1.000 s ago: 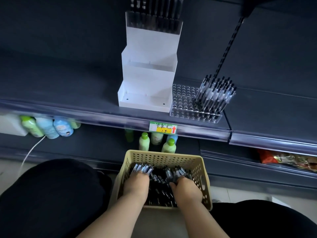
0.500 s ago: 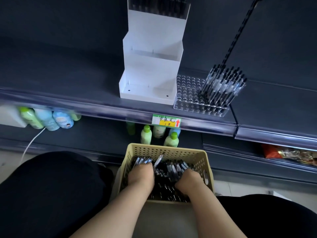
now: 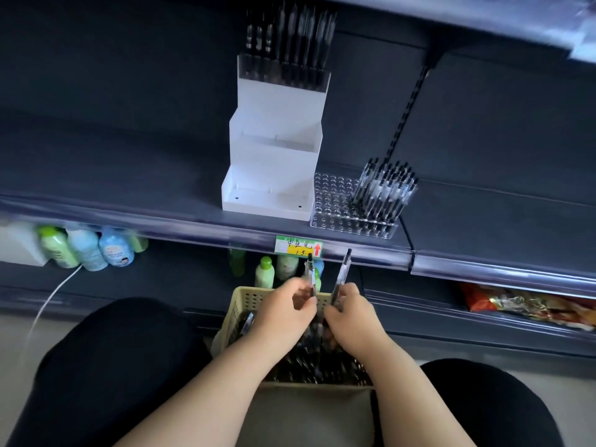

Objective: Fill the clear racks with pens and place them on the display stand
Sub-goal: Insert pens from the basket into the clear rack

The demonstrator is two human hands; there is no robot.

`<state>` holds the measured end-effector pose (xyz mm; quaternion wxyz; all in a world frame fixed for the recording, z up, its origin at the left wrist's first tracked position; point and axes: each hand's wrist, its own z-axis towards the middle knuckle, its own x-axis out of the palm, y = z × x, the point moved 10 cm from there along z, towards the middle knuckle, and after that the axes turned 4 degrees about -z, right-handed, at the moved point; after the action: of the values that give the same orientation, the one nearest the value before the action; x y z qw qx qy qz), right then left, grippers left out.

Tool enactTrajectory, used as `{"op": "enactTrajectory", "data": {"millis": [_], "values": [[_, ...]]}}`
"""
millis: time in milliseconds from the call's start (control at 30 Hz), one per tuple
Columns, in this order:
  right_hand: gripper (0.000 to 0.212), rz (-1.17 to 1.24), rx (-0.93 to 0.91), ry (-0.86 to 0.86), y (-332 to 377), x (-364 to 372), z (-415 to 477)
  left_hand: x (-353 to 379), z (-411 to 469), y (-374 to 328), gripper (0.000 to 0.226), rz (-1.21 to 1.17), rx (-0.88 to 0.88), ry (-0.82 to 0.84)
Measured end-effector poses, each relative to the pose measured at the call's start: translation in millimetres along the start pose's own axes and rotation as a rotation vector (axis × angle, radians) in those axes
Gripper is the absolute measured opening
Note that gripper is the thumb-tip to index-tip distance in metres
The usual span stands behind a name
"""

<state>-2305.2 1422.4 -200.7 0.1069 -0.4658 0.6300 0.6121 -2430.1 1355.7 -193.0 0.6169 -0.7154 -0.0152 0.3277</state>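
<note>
A beige perforated basket (image 3: 240,304) full of loose pens (image 3: 309,362) sits between my knees. My left hand (image 3: 283,309) holds one pen (image 3: 311,272) upright above the basket. Close beside it, my right hand (image 3: 350,312) grips another pen (image 3: 342,271), also pointing up. On the shelf above, a clear rack (image 3: 335,201) stands with its right part filled with pens (image 3: 385,191) and its left holes bare. To its left is the white stepped display stand (image 3: 274,162), whose top tier carries a filled rack (image 3: 287,43).
A price tag (image 3: 298,246) hangs on the shelf edge (image 3: 129,225). Bottles (image 3: 87,248) stand on the lower shelf at left, more bottles (image 3: 265,271) behind the basket, snack packs (image 3: 522,304) at right. A white cable (image 3: 48,304) runs down at left. My knees flank the basket.
Both hands have risen out of the pen pile, each now with a pen lifted above the basket. The camera has tilted up, showing more of the stand.
</note>
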Motion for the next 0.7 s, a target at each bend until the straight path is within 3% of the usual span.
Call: {"op": "enactTrajectory", "data": {"millis": [233,433,600,700], "values": [[0.02,0.055,-0.108,-0.151,31,-64,6,-25,16,-59,0.009,-0.122,0.174,-0.072],[0.04,0.104,-0.233,-0.338,73,-143,35,-41,63,-108,0.02,-0.085,0.272,-0.049],[0.007,0.266,-0.29,-0.43,103,-195,71,-47,107,-147,0.018,-0.137,0.357,-0.05],[0.018,0.182,-0.312,-0.564,108,-215,83,-44,127,-150,0.023,-0.189,0.37,-0.054]]}}
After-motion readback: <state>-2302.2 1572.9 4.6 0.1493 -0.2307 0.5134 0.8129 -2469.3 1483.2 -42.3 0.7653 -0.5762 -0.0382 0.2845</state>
